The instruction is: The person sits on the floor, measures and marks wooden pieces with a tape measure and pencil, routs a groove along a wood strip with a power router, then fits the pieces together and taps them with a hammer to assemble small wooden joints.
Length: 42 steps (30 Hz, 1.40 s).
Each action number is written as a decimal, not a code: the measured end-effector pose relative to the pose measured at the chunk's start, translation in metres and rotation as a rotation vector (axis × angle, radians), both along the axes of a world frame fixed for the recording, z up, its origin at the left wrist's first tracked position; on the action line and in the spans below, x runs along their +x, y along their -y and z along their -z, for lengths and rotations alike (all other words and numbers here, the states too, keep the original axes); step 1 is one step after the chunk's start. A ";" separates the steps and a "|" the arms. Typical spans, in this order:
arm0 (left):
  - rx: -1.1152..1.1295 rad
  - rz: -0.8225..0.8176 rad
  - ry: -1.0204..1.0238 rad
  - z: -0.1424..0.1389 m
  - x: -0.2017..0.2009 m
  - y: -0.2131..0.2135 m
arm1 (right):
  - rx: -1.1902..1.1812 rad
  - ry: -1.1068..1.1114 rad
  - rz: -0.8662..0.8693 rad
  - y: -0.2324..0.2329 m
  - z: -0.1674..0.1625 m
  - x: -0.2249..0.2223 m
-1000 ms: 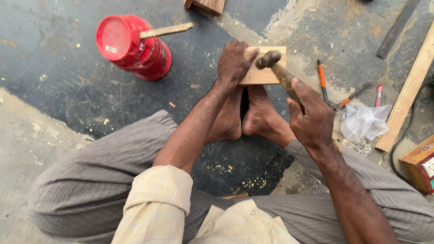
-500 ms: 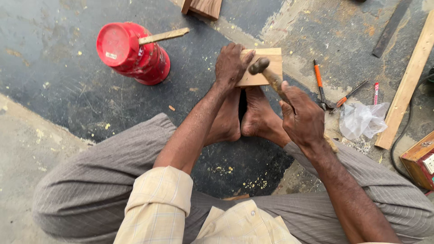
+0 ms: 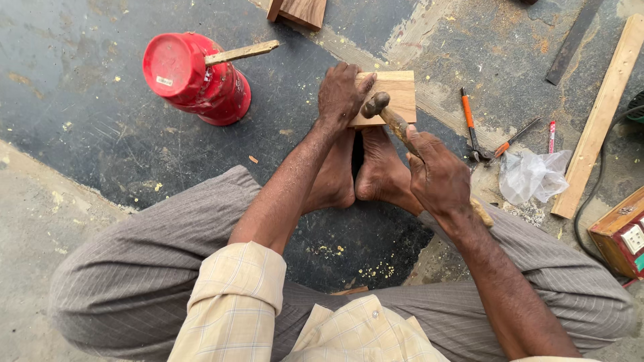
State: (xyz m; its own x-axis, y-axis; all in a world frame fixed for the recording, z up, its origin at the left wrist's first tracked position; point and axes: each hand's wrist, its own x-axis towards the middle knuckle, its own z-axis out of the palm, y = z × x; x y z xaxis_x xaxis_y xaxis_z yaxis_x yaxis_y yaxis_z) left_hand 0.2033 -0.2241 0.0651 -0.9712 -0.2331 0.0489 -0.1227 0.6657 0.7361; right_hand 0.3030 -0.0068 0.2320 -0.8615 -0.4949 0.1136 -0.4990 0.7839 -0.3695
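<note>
Wooden block [image 3: 396,94] pinned under left hand [image 3: 342,94] fingers; right hand [image 3: 436,175] fingers clench hammer [image 3: 392,119].

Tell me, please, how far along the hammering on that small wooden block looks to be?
Mid-job. The wooden block is already braced on the floor against the feet. In hand: the left hand steadies it while the right hand holds the hammer over it. What is being driven, and how deep, is hidden.

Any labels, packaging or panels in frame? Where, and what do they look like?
Small label: pale rectangle on the red container's lid, upper left.
Plastic bag: clear, crumpled, on the floor at right.
Socket panel: white square on a wooden box, right edge.
No screens.
</note>
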 end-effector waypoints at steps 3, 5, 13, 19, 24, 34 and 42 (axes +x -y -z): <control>-0.030 0.021 0.034 0.000 0.000 0.001 | 0.004 0.150 0.149 -0.010 0.002 -0.001; -0.044 0.041 0.009 0.001 -0.002 0.003 | -0.180 0.344 0.356 -0.027 0.008 -0.003; 0.321 -0.111 0.135 0.009 -0.013 0.029 | -0.524 0.937 0.901 -0.108 0.070 -0.021; 1.357 -0.218 0.409 0.011 0.012 0.033 | -0.017 0.479 0.104 -0.057 0.029 -0.026; 1.770 -0.013 0.513 -0.012 0.044 0.010 | 0.106 0.564 -0.072 0.025 -0.018 -0.032; 1.356 0.195 0.580 -0.048 0.064 0.032 | 0.307 0.317 -0.243 0.022 -0.003 -0.021; 0.591 -0.276 0.161 -0.008 0.018 0.060 | -0.707 0.637 -0.172 -0.024 0.022 -0.012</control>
